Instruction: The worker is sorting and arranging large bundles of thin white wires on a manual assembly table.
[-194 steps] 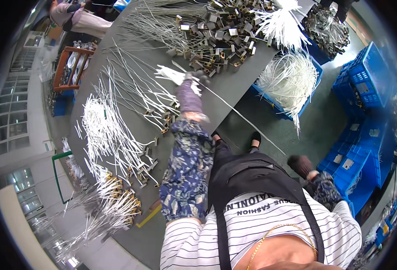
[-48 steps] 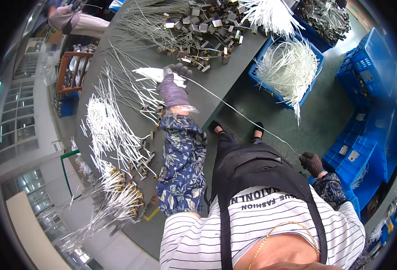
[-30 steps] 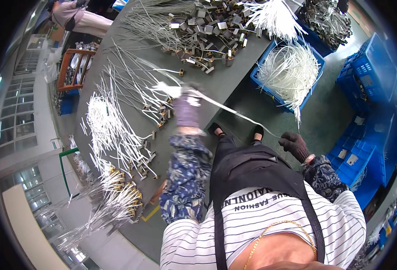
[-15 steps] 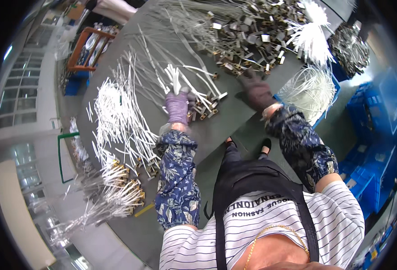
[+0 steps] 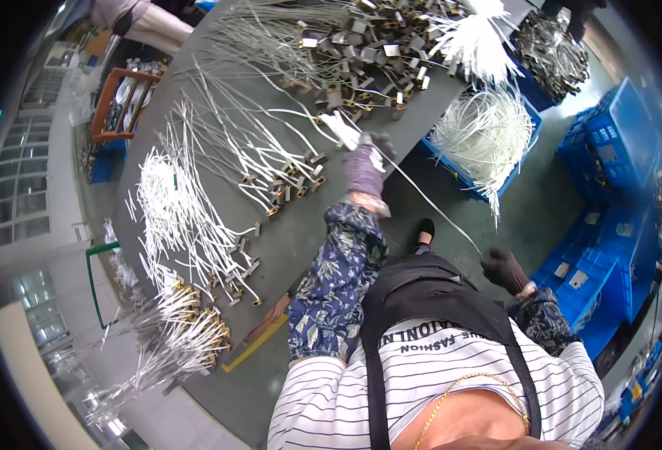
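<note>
My left hand (image 5: 367, 171), in a purple glove, is closed round a bundle of short white sleeves (image 5: 340, 130) at the table's edge. From that hand a thin pale wire (image 5: 437, 207) runs taut, down to the right. Its lower end reaches my right hand (image 5: 505, 271), in a dark glove, whose fingers are closed on it beside my apron. Left of my left hand, a row of white leads with small brass-coloured ends (image 5: 284, 178) lies fanned on the grey table (image 5: 252, 244).
Grey metal blocks with leads (image 5: 368, 56) are heaped at the far side. White strands (image 5: 488, 131) fill a blue bin right of the table. More white leads (image 5: 177, 217) lie at left. Blue crates (image 5: 597, 247) stand at right. Another person's arm (image 5: 151, 26) shows at upper left.
My left hand has moved right with the white bundle, away from the fanned leads. My right hand has come from the metal pile down toward my body, a wire now stretched between both hands.
</note>
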Motion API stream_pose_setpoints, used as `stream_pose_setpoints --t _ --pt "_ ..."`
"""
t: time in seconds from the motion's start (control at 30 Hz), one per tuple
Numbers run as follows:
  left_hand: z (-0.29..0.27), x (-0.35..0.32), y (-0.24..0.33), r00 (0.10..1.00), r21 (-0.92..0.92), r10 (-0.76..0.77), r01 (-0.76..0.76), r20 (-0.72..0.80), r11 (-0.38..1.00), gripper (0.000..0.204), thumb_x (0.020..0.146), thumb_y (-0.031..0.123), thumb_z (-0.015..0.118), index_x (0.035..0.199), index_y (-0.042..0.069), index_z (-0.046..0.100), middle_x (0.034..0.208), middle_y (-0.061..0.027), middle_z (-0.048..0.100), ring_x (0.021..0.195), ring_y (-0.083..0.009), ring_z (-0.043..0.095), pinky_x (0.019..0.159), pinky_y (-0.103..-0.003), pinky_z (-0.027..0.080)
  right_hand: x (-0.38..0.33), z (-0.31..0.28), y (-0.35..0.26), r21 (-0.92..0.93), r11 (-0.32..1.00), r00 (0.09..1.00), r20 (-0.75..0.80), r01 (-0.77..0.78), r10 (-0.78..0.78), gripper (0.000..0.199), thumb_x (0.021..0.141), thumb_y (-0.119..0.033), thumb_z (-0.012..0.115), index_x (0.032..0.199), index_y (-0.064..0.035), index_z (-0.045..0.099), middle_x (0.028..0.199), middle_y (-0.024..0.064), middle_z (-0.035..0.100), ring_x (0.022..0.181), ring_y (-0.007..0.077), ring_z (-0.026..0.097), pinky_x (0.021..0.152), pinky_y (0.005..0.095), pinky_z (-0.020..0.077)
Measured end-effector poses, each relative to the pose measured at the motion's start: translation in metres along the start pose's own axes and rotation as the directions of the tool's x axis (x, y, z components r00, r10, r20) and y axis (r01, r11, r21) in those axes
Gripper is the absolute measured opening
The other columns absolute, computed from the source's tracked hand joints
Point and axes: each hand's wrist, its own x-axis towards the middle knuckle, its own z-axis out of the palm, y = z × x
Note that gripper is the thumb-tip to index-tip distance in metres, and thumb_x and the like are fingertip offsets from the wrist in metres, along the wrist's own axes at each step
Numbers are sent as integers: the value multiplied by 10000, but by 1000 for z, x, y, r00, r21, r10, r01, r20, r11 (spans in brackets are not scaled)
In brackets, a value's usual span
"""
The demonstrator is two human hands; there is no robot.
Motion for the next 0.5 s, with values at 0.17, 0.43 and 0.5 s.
stream_pose_setpoints --t 0.17,0.43,0.5 --pt "23 5 44 980 160 196 -188 -34 969 221 924 238 545 977 24 570 872 -109 647 757 -228 641 665 -389 575 -67 -41 45 -211 919 932 -223 -333 287 166 808 -224 604 783 -60 598 645 33 569 547 107 508 472 266 386" --pt "53 0 121 918 249 387 -358 -81 900 268 929 251 539 1007 -5 526 948 -176 637 776 -264 654 679 -375 595 -58 -36 31 -151 955 947 -236 -255 216 185 800 -255 601 769 -73 603 628 9 540 540 100 483 472 263 368" --pt "55 -3 125 923 210 373 -347 -98 914 261 929 243 537 1016 -3 524 942 -179 639 772 -263 657 658 -361 595 -59 -38 27 -151 960 954 -224 -236 199 182 797 -253 600 770 -73 603 626 7 536 537 99 476 471 261 365"
